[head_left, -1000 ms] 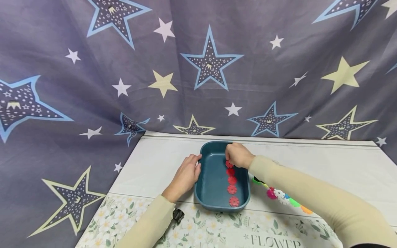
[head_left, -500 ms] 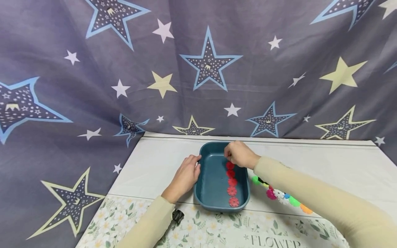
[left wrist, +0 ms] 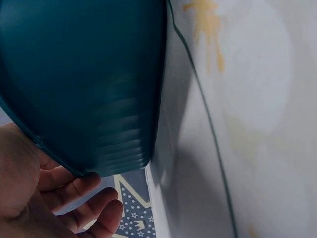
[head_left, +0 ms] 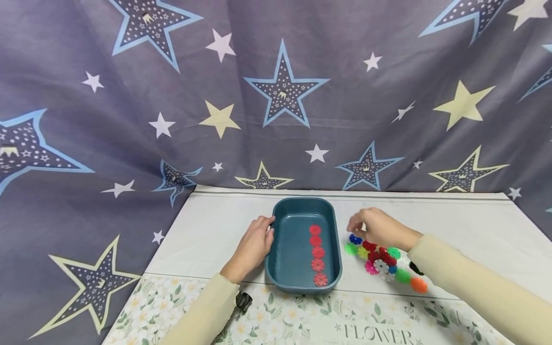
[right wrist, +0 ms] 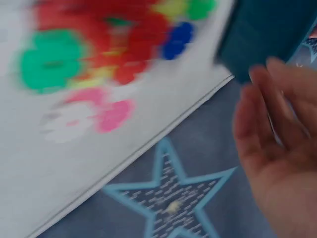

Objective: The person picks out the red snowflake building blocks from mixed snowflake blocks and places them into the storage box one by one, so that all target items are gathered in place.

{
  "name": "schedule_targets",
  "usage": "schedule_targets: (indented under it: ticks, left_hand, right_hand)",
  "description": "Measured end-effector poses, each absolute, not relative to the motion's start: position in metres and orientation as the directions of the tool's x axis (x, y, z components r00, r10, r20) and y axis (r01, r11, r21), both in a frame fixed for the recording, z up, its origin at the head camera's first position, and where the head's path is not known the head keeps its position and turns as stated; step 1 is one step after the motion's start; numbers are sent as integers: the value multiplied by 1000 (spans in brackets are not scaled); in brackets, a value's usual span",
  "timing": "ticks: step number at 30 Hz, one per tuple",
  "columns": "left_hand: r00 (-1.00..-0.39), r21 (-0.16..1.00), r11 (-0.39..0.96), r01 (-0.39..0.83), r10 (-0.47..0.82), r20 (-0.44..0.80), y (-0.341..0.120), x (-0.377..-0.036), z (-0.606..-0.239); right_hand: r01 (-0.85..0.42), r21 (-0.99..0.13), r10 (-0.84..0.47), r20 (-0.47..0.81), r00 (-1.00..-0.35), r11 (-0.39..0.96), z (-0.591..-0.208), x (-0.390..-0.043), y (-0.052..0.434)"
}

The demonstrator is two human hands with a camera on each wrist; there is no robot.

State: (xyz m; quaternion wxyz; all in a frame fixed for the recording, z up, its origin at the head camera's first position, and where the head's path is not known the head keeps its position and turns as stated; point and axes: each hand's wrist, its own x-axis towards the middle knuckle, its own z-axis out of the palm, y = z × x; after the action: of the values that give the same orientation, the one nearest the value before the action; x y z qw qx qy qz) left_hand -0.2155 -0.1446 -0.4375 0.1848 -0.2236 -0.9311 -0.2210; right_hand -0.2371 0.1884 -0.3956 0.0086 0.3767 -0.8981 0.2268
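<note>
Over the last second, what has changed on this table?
The right hand left the teal plastic tray and moved right, over the pile of coloured plastic flower discs; its grip looks empty. The left hand kept touching the tray's rim, and the five red discs stayed in their row.

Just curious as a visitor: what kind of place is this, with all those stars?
Probably a makeshift tabletop set at home: a star-print cloth backdrop hangs behind a table under a floral cover, with a teal tray and toy plastic discs.
</note>
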Motion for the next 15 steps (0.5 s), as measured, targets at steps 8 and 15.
schedule_targets:
  ticks: [8, 15]
  left_hand:
    - [-835, 338, 803, 492, 325, 443, -145, -216, -438]
    - [-835, 338, 800, 495, 331, 440, -144, -216, -438]
  right_hand:
    - [-530, -435, -609, -57, -791, 728, -414, -211, 241]
    - [-531, -470, -619, -43, -785, 706, -424, -202, 264]
